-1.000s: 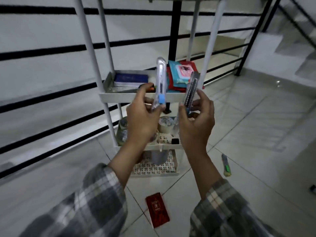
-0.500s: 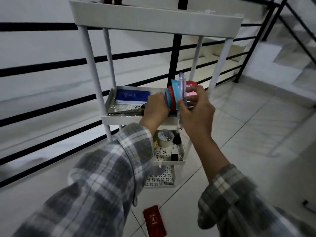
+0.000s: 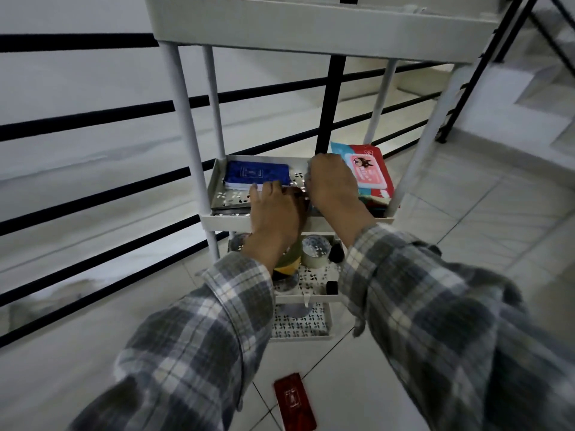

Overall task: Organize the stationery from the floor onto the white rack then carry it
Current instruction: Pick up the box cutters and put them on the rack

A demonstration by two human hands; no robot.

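Tiled floor, red packet lying; white rack ahead. I see left hand, right hand on middle shelf between blue notebook, pink pack; knuckles block fingers, can't tell any hold.

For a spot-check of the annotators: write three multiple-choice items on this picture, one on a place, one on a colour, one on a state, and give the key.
1. Where does the blue notebook lie?
A. in the lowest tray
B. at the left of the rack shelf that the left hand and right hand reach into
C. on the top shelf

2. What colour is the packet lying on the floor?
A. green
B. yellow
C. red

3. How does the whitish tape roll sit on the lower shelf?
A. flat, hole upward
B. on its edge
C. hung on a post

Key: 1 B, it rests just left of the left hand inside that shelf. 2 C, it shows dark red against the pale tiles. 3 A, its round opening faces up.
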